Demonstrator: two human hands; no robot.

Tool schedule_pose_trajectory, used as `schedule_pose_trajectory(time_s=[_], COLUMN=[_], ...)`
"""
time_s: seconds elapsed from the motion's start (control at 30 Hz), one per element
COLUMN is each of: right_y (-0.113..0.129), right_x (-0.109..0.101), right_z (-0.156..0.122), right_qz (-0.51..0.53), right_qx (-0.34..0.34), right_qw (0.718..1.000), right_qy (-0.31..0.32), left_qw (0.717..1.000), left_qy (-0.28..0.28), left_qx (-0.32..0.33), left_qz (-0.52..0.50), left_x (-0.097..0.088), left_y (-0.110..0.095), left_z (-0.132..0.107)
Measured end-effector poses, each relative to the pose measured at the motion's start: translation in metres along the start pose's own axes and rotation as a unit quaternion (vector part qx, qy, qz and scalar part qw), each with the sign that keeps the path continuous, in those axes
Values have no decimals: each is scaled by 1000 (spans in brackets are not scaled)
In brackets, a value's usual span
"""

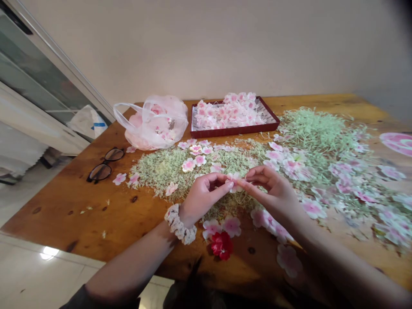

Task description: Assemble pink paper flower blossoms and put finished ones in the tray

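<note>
Your bare forearms (138,253) reach past a red, ruffled artificial flower (222,246) on your side of the hands. Your left hand (202,189) and right hand (275,186) both pinch a pale pink, petalled flower (236,183) between them, equally near, its round shape showing no clear long axis. Beyond them sits a shallow, dark-red rectangular box (236,130).

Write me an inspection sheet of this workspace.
Surface: brown knotted wooden table, strewn with pale-green stringy strands and loose pink-and-white flowers.
Job's things: small pale-pink, thin-petalled flower; shallow dark-red rectangular tray heaped with pink blossoms.
Clutter: black-framed eyeglasses; translucent white handled bag; bright-red ruffled flower.
Hands: left hand and right hand pinch the pale-pink flower together.
Cables: nothing seen.
Surroundings: plain beige wall; pale tiled floor.
</note>
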State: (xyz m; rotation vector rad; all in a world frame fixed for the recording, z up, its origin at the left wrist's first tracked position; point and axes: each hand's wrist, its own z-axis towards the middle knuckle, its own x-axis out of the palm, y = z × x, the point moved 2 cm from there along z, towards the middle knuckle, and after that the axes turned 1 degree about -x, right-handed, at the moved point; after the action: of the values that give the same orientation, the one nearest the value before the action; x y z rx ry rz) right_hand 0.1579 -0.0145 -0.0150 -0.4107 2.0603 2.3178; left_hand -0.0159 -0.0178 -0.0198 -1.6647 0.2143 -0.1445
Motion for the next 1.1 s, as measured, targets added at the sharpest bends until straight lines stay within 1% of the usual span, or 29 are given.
schedule_pose_trajectory(time_s=[0.1,0.23,0.33,0.4,0.43,0.5,0.57,0.6,0.67,0.7,0.73,0.77,0.8,0.83,0.9,1.0,1.03,1.1], right_y=[0,2,6,8,9,9,8,8,7,6,5,4,3,3,3,3,2,-1], right_x=[0,-3,-11,-14,-15,-10,-1,4,13,16,18,19,19,19,15,7,5,2], right_z=[-1,0,3,5,6,4,-1,-4,-9,-10,-11,-12,-12,-11,-9,-6,-5,-4], right_qz=[-15,-37,-122,-195,-224,-271,-326,-361,-430,-455,-469,-472,-464,-446,-390,-288,-257,-207], right_qx=[-8,-32,-59,-82,-98,-144,-192,-210,-230,-234,-236,-236,-235,-230,-206,-141,-114,-63], right_qw=[1000,999,991,977,968,944,905,883,843,829,820,819,824,834,869,925,939,957], right_qy=[0,-2,9,30,52,121,193,214,227,226,225,226,227,228,224,203,197,193], left_qw=[1000,1000,999,999,999,999,999,999,998,998,998,998,998,999,999,999,999,998], left_qy=[-6,-23,-38,-42,-42,-40,-35,-33,-31,-31,-31,-30,-29,-28,-27,-27,-27,-26], left_qx=[-7,8,19,25,29,36,41,43,46,47,47,46,45,44,42,46,47,48], left_qz=[5,16,13,17,15,7,1,3,10,13,15,15,14,13,11,8,7,9], left_x=[0,-2,-5,-7,-8,-8,-8,-7,-6,-6,-6,-6,-7,-7,-8,-8,-8,-8], left_y=[0,-2,-4,-5,-5,-6,-7,-7,-7,-7,-7,-7,-7,-6,-6,-6,-6,-6], left_z=[1,1,1,0,0,0,0,0,0,0,0,0,0,0,1,0,0,0])
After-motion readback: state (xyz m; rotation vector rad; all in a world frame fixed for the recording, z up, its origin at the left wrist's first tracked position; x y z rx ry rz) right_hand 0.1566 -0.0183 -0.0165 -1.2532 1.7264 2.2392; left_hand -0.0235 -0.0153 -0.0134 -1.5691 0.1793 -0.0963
